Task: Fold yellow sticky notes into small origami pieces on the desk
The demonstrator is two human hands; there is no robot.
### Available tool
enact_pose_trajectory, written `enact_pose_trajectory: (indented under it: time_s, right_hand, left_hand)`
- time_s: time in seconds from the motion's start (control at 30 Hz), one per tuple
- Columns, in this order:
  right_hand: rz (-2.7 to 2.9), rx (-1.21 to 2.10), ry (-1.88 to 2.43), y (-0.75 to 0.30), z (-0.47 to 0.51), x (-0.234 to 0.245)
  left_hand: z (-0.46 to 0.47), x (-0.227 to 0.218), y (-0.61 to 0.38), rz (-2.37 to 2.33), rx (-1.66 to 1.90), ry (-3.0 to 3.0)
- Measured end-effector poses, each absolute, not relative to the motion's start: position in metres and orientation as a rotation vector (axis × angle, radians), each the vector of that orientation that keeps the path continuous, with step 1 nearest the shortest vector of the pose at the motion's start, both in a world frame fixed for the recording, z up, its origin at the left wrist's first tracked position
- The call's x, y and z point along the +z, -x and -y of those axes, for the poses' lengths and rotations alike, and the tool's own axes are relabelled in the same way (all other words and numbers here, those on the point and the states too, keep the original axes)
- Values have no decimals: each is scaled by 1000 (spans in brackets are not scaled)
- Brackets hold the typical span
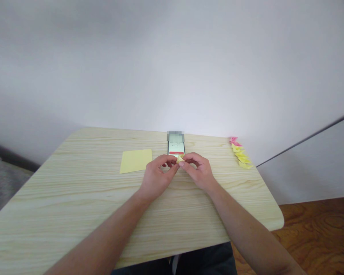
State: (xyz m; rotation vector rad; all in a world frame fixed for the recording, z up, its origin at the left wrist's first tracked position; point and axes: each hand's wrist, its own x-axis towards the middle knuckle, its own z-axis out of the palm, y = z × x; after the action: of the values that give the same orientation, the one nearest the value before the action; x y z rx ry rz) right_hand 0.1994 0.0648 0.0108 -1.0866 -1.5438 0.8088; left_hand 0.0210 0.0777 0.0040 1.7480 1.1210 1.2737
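Observation:
Between my fingertips is a small piece of folded yellow paper (180,159), held just in front of a phone (176,147). My left hand (159,173) pinches its left side with thumb and fingers. On the right side, my right hand (199,170) grips it the same way. Much of the folded paper is covered by my fingers, so its full shape is hidden. A flat sheet of yellow paper (135,160) lies on the table to the left of my left hand.
The light wood table (74,198) meets a white wall (172,68) at its back edge. Several folded yellow papers (240,156) and a pink folded paper (234,141) lie in a row near the right edge. Brown wood-patterned floor (318,229) shows at the lower right.

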Motion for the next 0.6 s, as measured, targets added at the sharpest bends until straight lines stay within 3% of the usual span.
enact_pose_trajectory:
  time_s: [0.6]
  right_hand:
    - [1466, 1000, 1063, -199, -66, 7]
  left_hand:
    - [-81, 4, -21, -993, 1277, -1639]
